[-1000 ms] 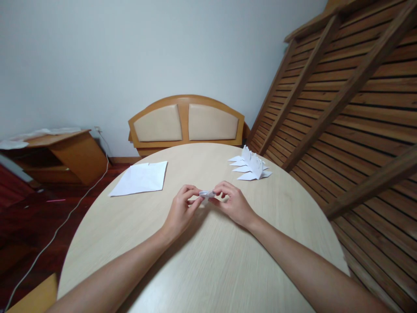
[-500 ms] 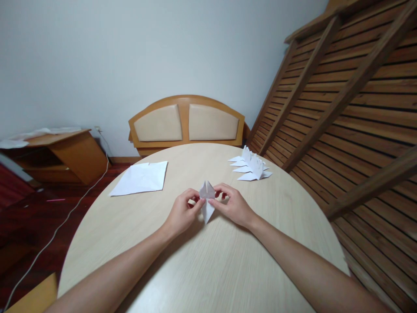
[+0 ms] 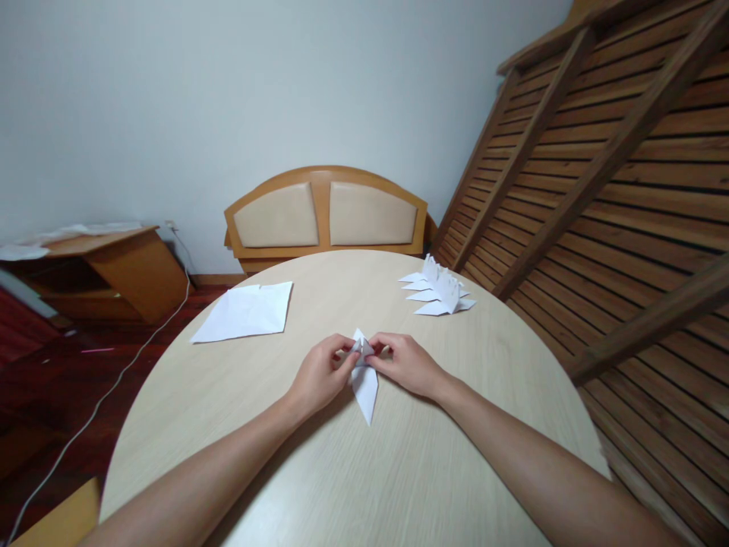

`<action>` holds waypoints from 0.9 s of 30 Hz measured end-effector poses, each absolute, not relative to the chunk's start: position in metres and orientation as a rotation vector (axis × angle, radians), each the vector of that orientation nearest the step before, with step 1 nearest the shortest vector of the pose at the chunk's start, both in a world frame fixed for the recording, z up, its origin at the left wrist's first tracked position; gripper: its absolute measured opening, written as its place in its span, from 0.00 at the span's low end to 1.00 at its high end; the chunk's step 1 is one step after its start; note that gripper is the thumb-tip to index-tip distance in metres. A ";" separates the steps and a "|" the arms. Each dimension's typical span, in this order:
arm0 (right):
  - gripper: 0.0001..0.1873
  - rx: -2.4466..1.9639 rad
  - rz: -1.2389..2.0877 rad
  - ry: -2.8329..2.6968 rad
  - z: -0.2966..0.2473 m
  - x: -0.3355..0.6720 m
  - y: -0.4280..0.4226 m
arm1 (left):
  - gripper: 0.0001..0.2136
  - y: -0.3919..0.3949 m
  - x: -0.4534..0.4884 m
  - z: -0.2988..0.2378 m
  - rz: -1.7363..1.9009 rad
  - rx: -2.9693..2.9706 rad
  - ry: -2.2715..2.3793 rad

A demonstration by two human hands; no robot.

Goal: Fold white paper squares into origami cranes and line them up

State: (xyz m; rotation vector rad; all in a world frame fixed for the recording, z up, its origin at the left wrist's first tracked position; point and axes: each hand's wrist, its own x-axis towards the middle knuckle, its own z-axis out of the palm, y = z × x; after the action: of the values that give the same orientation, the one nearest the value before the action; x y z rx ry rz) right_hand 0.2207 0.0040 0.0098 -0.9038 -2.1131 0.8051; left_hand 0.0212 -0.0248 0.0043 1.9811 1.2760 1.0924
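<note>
A small folded white paper piece (image 3: 364, 384) lies on the round light-wood table (image 3: 353, 471), its long point aimed toward me. My left hand (image 3: 322, 374) pinches its far end from the left. My right hand (image 3: 403, 363) pinches the same end from the right. Both sets of fingertips meet over the fold.
A stack of flat white sheets (image 3: 244, 311) lies at the table's far left. Several finished folded paper pieces (image 3: 437, 289) sit at the far right. A padded wooden chair back (image 3: 326, 213) stands behind the table. A slatted wooden frame (image 3: 598, 190) leans on the right. A cable (image 3: 108, 391) runs across the floor.
The paper went from a flat strip between my fingers to an opened shape, and now lies lower on the table with its long point stretched toward me.
</note>
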 end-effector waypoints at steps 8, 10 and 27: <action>0.12 -0.726 0.461 -2.079 0.026 0.220 -0.005 | 0.10 -0.027 0.021 0.006 1.058 2.002 1.314; 0.10 -0.660 0.414 -2.096 0.028 0.220 -0.005 | 0.10 -0.027 0.021 0.006 1.054 2.006 1.322; 0.02 -0.693 0.344 -2.087 0.026 0.225 0.000 | 0.11 -0.024 0.021 0.004 1.060 2.032 1.300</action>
State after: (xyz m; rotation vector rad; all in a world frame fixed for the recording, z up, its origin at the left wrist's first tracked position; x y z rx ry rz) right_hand 0.2254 0.0003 0.0259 -0.6930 -2.0875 0.3441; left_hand 0.0210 -0.0238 0.0045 2.0319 1.2998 1.0600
